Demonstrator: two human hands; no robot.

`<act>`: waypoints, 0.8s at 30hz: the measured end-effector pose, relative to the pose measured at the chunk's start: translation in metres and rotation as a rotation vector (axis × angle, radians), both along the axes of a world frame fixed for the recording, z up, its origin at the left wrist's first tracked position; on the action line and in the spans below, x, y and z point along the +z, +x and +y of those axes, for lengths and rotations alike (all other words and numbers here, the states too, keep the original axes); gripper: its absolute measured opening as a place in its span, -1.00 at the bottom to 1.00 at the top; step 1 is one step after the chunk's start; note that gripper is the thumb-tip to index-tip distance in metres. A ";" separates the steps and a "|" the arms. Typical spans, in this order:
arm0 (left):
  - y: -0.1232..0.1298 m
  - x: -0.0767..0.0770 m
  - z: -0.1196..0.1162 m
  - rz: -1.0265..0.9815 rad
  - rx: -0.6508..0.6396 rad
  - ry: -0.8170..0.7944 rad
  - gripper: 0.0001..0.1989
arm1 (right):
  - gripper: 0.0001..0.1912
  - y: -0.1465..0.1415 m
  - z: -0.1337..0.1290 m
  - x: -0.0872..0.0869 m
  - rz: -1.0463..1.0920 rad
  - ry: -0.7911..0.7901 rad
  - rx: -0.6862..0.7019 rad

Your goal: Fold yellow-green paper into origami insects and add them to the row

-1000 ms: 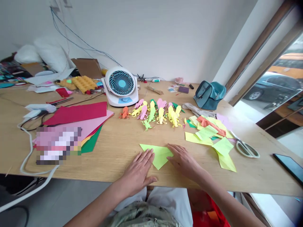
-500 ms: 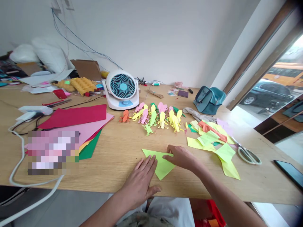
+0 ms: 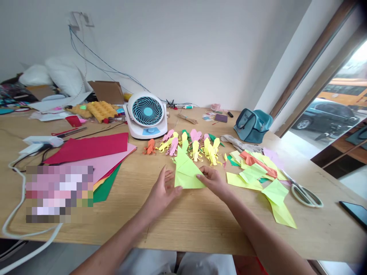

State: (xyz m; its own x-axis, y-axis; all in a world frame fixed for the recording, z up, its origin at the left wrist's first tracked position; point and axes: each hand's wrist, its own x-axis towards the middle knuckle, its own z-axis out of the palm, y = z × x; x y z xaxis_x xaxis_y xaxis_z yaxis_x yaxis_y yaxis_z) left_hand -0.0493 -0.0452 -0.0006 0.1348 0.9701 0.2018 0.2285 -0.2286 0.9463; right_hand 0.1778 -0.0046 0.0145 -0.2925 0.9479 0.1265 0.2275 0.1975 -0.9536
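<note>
A light green sheet of paper [image 3: 186, 173], folded into a triangle with a crease across it, is raised upright above the wooden table. My right hand [image 3: 213, 181] pinches its right corner between thumb and fingers. Beside the lower left corner is my left hand [image 3: 164, 187], fingers apart and curved, the thumb tip close to the paper's edge; whether it touches cannot be made out. Just behind the sheet stand several folded paper figures in yellow [image 3: 195, 151], pink [image 3: 173, 147], green and orange [image 3: 150, 146], partly hidden by it.
A white fan [image 3: 147, 114] stands at the back. Paper scraps [image 3: 252, 173] and scissors [image 3: 305, 194] lie to the right, with a teal bag [image 3: 254, 124] behind and a phone [image 3: 354, 214] at the edge. Coloured sheets [image 3: 88, 147] and a white cable [image 3: 21, 191] are on the left.
The green paper has come up off the table and been turned, its point now upward. My left hand has lifted from its flat press and moved left; my right hand still grips the paper.
</note>
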 end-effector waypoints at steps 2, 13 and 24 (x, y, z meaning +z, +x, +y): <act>0.014 0.016 0.023 -0.138 -0.178 -0.145 -0.17 | -0.53 -0.004 -0.002 -0.005 0.122 -0.044 -0.024; 0.036 0.004 0.043 -0.298 -0.282 -0.355 -0.48 | -0.59 0.001 -0.015 -0.011 0.081 -0.029 -0.057; 0.029 0.000 0.045 -0.276 -0.339 -0.298 -0.58 | -0.61 -0.005 -0.017 -0.024 -0.026 -0.069 0.034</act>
State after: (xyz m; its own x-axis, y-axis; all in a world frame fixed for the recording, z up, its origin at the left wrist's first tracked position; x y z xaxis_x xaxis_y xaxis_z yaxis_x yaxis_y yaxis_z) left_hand -0.0206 -0.0004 -0.0006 0.4317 0.9020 -0.0036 -0.0782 0.0414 0.9961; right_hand 0.1729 -0.0215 -0.0097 -0.3273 0.9434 0.0535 0.2464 0.1399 -0.9590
